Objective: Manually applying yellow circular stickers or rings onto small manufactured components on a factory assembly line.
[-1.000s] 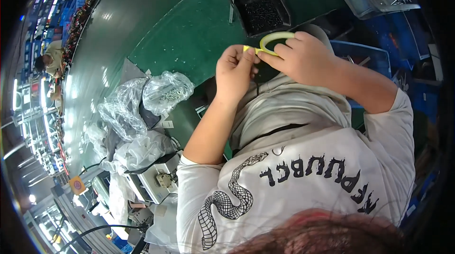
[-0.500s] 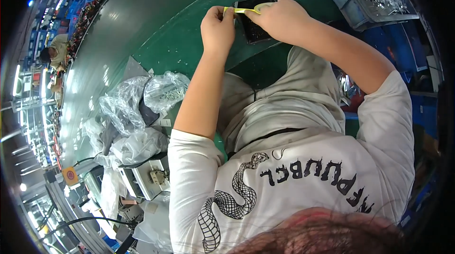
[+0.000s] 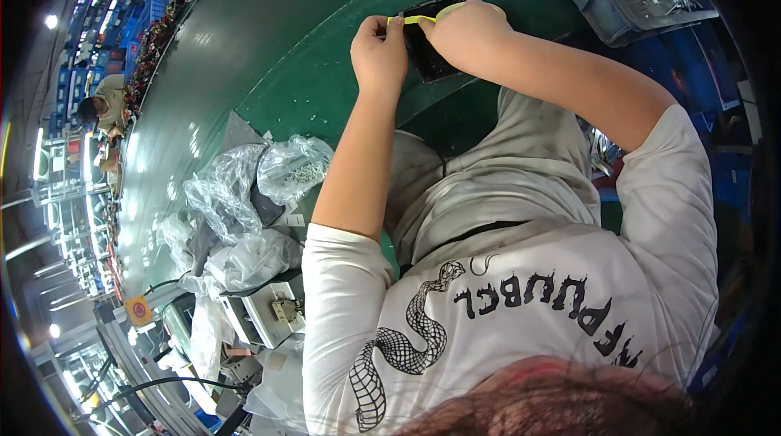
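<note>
A narrow strip of yellow tape point(image 3: 417, 19) is stretched between my two hands over the green tabletop. My left hand point(image 3: 380, 55) pinches its free end between thumb and fingers. My right hand point(image 3: 470, 32) is closed around what looks like the tape's roll, whose pale yellow rim peeks out past the knuckles. Beneath the hands lies a shallow black tray point(image 3: 433, 64), partly covered by my right hand; its contents are too dark to make out.
Clear plastic bags point(image 3: 297, 166), one with small metal parts in it, lie left of my left forearm. A blue-grey bin point(image 3: 622, 25) of thin metal pieces stands at the far right. A white machine point(image 3: 264, 316) is at lower left. Another person point(image 3: 106, 102) sits across the table.
My right hand has turned slightly, showing more of the roll's rim on its far side. The view has shifted a little; the strip remains held between both hands.
</note>
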Tool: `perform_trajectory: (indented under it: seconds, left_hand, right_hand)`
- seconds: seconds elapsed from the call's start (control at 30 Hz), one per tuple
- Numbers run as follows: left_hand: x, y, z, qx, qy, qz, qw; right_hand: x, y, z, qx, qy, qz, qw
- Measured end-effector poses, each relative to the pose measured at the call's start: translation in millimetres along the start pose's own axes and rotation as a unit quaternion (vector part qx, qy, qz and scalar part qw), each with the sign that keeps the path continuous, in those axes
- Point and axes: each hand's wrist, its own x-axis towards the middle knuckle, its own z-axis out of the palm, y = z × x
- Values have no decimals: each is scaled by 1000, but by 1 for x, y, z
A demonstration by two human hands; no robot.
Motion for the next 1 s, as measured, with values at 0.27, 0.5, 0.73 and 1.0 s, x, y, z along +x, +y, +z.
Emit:
perform_trajectory:
  seconds: [0.27,0.5,0.73,1.0]
  left_hand:
    - [3,0,6,54,47,16,997]
    - [5,-8,8,63,65,39,995]
    - [23,-38,-12,16,94,-31,995]
    - [-36,19,-55,-148,35,-150,977]
  right_hand:
    - [22,-10,12,-41,-112,-51,992]
    - [22,-20,23,-9,-92,-29,995]
    - [20,-26,24,-12,-79,-39,996]
    - [-40,19,-11,-5,108,-43,993]
